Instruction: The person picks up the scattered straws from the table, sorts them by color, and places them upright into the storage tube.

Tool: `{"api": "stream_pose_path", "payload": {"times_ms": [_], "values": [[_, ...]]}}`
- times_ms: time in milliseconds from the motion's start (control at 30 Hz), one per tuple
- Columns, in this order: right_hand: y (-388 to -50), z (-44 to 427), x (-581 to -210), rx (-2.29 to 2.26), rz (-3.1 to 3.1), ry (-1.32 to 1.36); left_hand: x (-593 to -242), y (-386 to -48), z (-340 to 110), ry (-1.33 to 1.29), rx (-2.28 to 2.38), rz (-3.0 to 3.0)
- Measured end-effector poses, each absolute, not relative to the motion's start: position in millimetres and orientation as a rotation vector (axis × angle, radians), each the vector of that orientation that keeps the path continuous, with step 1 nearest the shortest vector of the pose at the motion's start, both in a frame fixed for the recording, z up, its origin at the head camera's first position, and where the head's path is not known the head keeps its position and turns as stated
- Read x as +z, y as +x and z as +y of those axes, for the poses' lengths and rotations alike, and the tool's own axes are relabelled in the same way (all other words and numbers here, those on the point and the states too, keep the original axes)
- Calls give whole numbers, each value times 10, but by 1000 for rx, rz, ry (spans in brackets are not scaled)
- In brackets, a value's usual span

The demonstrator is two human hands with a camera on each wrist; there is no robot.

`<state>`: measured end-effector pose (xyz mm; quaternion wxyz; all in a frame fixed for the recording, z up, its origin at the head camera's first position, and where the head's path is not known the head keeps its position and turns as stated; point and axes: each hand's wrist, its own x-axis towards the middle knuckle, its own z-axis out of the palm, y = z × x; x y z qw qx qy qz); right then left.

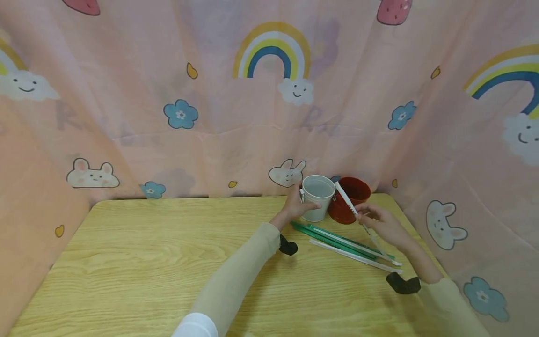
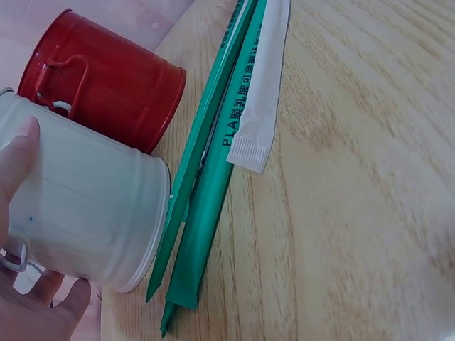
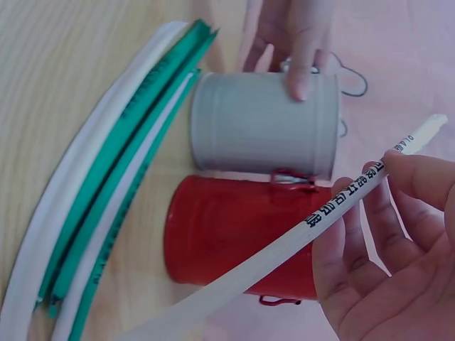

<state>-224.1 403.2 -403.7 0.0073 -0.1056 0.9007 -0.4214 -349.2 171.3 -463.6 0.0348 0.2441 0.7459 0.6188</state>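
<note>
We are using the counter [image 1: 147,262] as our clock, with 12 o'clock straight ahead. Close to us, our left sleeve [image 1: 236,276] is stretching up from 6 o'clock and our right one is coming in from 4.

At about 3 o'clock, green straws [image 2: 199,249] in paper wraps are lying side by side, with a white straw [image 1: 353,256] along their near edge. They are lying in one bunch, maybe so they are staying easy to reach.

Just above the bunch, we are pinching another white straw, the held straw [image 1: 345,197], between the thumb and fingers of our right hand [image 1: 381,225]. We are holding it near its top end, probably so that tip is easy to point. The tip is leaning toward 11, near the bucket rims; we cannot tell if it is touching one.

Farther off, at 1 to 2 o'clock, the white bucket [image 1: 321,213] is standing upright. Our left hand [image 1: 296,204] is gripping its 9 o'clock side, thumb on the wall, likely to stop it wobbling. The red bucket [image 1: 342,214] is standing right beside it at 3, mouth up too.

Behind everything, a pink curtain [image 1: 227,117] is hanging.
</note>
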Motion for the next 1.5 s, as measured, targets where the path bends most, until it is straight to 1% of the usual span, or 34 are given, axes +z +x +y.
{"api": "stream_pose_path", "payload": {"times_ms": [433,833,1067,1300,1500], "values": [[-2315,3963,-3767,-1525,2922,-338,-4592,-3456,1704,709,1855,2272],[-2460,3791,-3537,-1687,2932,-240,-4640,-3483,1713,709,1879,2260],[-2542,3697,-3482,-1890,2891,-288,-4640,-3470,1723,727,1882,2252],[-2616,3614,-3440,-2028,2843,-272,-4631,-3454,1717,715,1884,2246],[-2684,3552,-3417,-2231,2732,-350,-4632,-3456,1718,705,1864,2264]]}}
